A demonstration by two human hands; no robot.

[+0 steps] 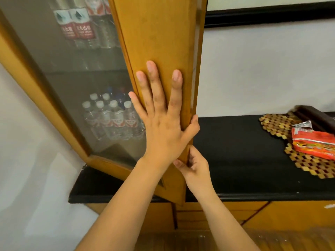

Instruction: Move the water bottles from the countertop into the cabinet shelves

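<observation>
My left hand [161, 124]: fingers [153, 82] straight and spread, laid flat on the wood frame of the honey-coloured wooden cabinet door [159, 42]. Thumb hooks round the door's right edge. Palm looks pressed to the wood, nothing held in it.

My right hand [192, 165]: lower down, fingers curled, pinching the same door edge near its bottom corner. Fingertips partly hidden behind the edge, so depth of grip unclear.

Door stands nearly edge-on to me, so hard to say how far ajar.

Task items: clear plastic water bottles w/ white caps and red-white labels [112, 120] stand grouped on the lower shelf, seen thru the glass-paned left cabinet door [68, 66]. A few blue caps behind them, blurry. Upper shelf: taller clear bottles w/ red labels and a dark mountain logo [76, 26], tops cut off by frame edge. More bottles beside them w/ orange-white labels, partly hidden by the door frame. Glass is hazy w/ reflections; label text not readable.

Black stone-look bench [235, 151] runs right of the cabinet. On it at far right: woven mat of small tan hexagon pieces [275, 127], w/ a crumpled red-orange snack packet [313, 142] lying on it. Dark brown object behind the packet, cut off at the right edge, can't ID. Wood drawers below the bench, bottom of view blurred.
</observation>
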